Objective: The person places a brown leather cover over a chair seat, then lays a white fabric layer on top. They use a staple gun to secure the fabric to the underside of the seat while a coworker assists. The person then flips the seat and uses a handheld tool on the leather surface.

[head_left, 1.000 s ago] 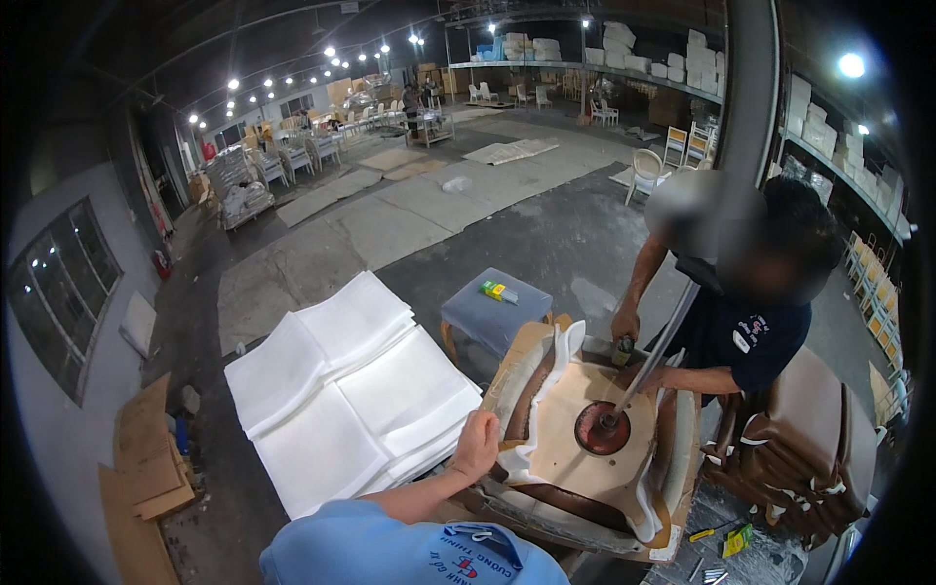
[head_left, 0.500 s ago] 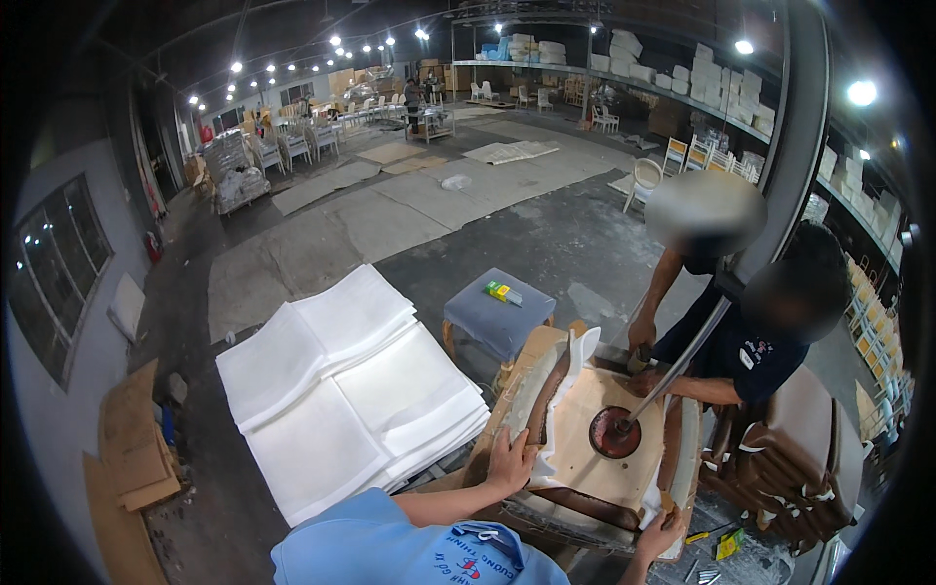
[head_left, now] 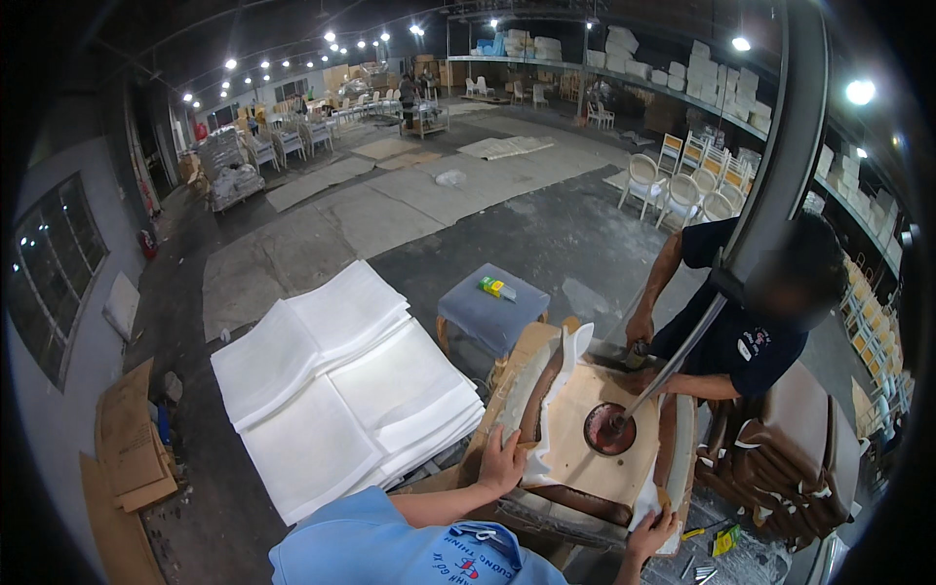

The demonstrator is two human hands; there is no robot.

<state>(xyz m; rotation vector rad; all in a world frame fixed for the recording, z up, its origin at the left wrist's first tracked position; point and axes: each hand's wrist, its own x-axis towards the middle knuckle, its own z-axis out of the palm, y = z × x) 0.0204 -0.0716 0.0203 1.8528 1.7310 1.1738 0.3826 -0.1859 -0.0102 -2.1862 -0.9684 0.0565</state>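
Note:
A light wooden seat board [head_left: 575, 453] lies in a padded, worn frame [head_left: 478, 463], with a brown cover [head_left: 585, 505] and white lining [head_left: 575, 341] folded up round its edges. A round dark red disc [head_left: 609, 429] on a metal rod [head_left: 680, 359] rests on the board. My left hand [head_left: 501, 462] lies against the frame's left rim beside the cover, fingers spread. At the near right corner, my right hand [head_left: 651, 531] is closed on the cover's edge with its lining. Across from me, a co-worker's hands [head_left: 641, 336] hold a tool, partly hidden, at the far edge.
White foam sheets [head_left: 341, 390] are stacked to my left. A blue-grey stool [head_left: 492, 317] bears a green and yellow packet [head_left: 497, 288]. Brown upholstered seats [head_left: 790, 439] pile up at right, behind a metal post [head_left: 790, 146]. Another packet [head_left: 725, 539] and loose metal pieces lie near my right hand.
The view has shifted slightly. The co-worker's second visible head has gone from beside the post, uncovering chairs behind. My hands stay at the same places on the frame and cover.

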